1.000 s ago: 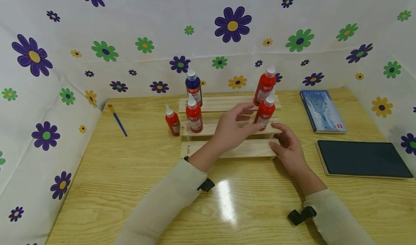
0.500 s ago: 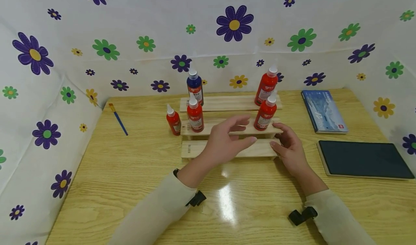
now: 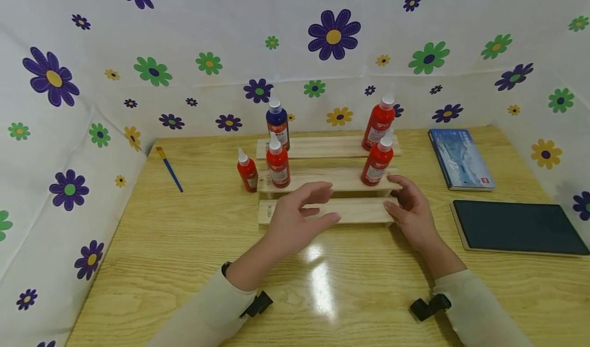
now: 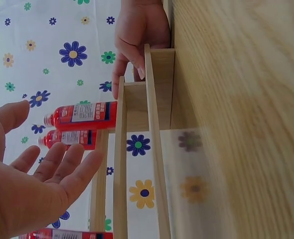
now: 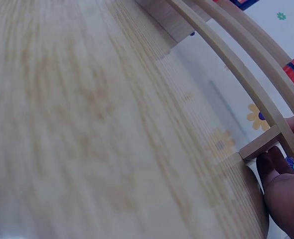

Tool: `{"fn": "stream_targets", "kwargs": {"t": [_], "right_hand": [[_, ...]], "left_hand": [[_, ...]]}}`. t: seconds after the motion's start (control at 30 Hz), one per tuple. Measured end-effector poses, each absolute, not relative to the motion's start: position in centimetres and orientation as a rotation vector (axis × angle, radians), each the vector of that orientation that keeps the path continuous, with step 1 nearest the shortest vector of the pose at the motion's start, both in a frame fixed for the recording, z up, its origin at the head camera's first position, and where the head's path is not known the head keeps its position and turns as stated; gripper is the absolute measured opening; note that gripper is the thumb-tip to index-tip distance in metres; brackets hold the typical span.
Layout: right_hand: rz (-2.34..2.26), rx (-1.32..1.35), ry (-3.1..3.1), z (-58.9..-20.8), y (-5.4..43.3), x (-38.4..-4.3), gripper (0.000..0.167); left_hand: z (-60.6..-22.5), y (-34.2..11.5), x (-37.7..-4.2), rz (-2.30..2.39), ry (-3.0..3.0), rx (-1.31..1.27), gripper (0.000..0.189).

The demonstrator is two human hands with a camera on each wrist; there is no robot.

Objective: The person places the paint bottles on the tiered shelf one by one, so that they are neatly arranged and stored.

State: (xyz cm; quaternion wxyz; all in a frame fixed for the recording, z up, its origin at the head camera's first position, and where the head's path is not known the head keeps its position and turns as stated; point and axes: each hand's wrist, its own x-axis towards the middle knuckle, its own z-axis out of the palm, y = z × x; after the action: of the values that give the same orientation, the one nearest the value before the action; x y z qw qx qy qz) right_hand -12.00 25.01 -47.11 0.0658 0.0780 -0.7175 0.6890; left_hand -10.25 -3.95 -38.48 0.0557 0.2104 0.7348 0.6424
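Note:
A three-tier wooden rack stands on the table. My right hand grips its right end, thumb at the bottom shelf and a finger at the middle one; the right wrist view shows those fingers around the end piece. Over the bottom shelf's left half, my left hand holds nothing, its fingers loosely bent and apart. A red squeeze bottle with white nozzle stands right on the middle shelf, another red bottle left. Up top are a dark blue bottle and a red bottle.
A smaller red bottle stands on the table against the rack's left side. A blue-handled paintbrush lies at the far left. On the right are a blue boxed pad or book and a dark flat board. Flowered cloth hangs behind.
My left hand has drawn away from the right red bottle on the middle shelf, moving left and toward me. That bottle stays standing there. My right hand keeps its place on the rack.

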Motion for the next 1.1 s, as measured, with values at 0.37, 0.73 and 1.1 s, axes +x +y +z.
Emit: {"fn": "stream_targets", "kwargs": {"t": [0.37, 0.73, 1.1], "right_hand": [[2.093, 0.268, -2.147, -47.2, 25.1, -12.1, 0.055], [2.07, 0.259, -2.16, -47.2, 25.1, -12.1, 0.056], [2.061, 0.253, -2.168, -47.3, 25.2, -12.2, 0.055]], "left_hand": [[-38.8, -8.1, -9.0, 1.985, 2.237, 0.554, 0.047], [-39.3, -12.2, -9.9, 2.027, 2.387, 0.507, 0.047], [-39.0, -15.7, -11.8, 2.021, 2.579, 0.304, 0.041]]}}
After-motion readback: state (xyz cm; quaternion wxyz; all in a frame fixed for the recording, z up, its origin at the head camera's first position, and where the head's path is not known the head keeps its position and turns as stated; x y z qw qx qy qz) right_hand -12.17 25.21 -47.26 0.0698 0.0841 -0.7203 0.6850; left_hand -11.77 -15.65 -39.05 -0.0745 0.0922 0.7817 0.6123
